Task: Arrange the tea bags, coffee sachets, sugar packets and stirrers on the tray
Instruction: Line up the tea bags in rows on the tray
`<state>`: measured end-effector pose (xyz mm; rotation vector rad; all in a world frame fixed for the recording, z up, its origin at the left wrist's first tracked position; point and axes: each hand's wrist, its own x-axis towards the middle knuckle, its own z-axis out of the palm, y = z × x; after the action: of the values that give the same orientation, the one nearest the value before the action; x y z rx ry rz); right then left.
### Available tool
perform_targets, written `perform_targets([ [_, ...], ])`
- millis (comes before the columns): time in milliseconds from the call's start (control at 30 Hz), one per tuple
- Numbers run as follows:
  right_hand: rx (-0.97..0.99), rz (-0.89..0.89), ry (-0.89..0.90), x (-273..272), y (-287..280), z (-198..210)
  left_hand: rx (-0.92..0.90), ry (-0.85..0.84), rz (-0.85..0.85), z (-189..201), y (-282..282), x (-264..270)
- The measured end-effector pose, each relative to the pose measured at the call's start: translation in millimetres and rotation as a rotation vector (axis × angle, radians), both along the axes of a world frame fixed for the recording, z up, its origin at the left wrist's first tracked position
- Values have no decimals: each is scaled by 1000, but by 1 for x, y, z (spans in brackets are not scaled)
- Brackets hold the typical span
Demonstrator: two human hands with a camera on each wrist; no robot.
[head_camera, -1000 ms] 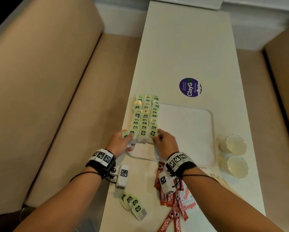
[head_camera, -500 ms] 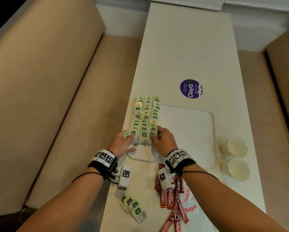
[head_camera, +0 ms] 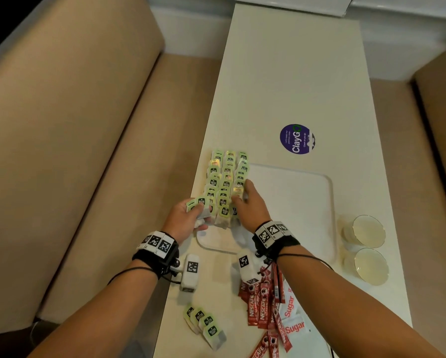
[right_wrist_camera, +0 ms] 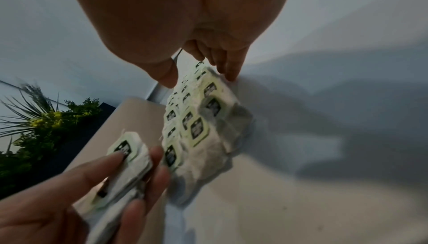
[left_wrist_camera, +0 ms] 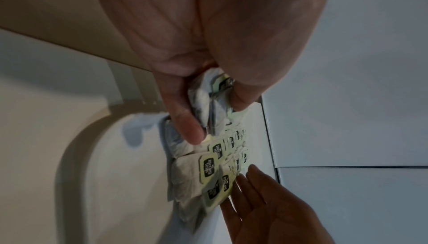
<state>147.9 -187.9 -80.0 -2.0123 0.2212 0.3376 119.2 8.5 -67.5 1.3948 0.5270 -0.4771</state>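
Three rows of green-tagged tea bags [head_camera: 225, 177] lie overlapped along the left side of the white tray [head_camera: 294, 202]. My left hand [head_camera: 188, 218] grips a small stack of tea bags [head_camera: 198, 206] at the near left end of the rows; that held stack [left_wrist_camera: 210, 101] shows between thumb and fingers in the left wrist view. My right hand [head_camera: 247, 205] lies flat, fingers straight, against the right side of the rows [right_wrist_camera: 197, 112]. A few loose tea bags [head_camera: 204, 324], red coffee sachets [head_camera: 263, 306] and white sugar packets [head_camera: 294, 324] lie on the table in front of the tray.
Two white cups [head_camera: 366, 231] stand to the right of the tray. A round purple sticker [head_camera: 297, 139] lies beyond it. Beige bench seats [head_camera: 87, 151] flank the narrow white table [head_camera: 294, 73]. A green plant [right_wrist_camera: 46, 119] appears in the right wrist view.
My right hand has slid forward along the right side of the tea bag rows, its fingers now straightened. The left hand still holds its stack at the near end.
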Motion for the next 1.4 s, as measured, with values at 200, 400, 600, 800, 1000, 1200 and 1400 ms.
perform_targets([
  [200, 46, 12, -7, 1, 8, -1, 2, 12, 6, 1, 1, 3],
  [400, 67, -52, 4, 21, 1, 2, -11, 14, 9, 4, 3, 4],
  [600, 39, -19, 9, 46, -3, 4, -9, 17, 10, 7, 4, 4],
  [800, 24, 66, 6, 52, -13, 7, -4, 18, 8, 9, 5, 2],
  [1000, -120, 9, 44, 34, -29, 8, 59, -24, -57, 11, 10, -1],
  [1200, -340, 155, 160, -4, -35, 2, 192, -29, -176, 11, 4, 2],
  [1400, -470, 241, 256, -26, -27, 4, 590, -117, -390, 17, -15, 16],
])
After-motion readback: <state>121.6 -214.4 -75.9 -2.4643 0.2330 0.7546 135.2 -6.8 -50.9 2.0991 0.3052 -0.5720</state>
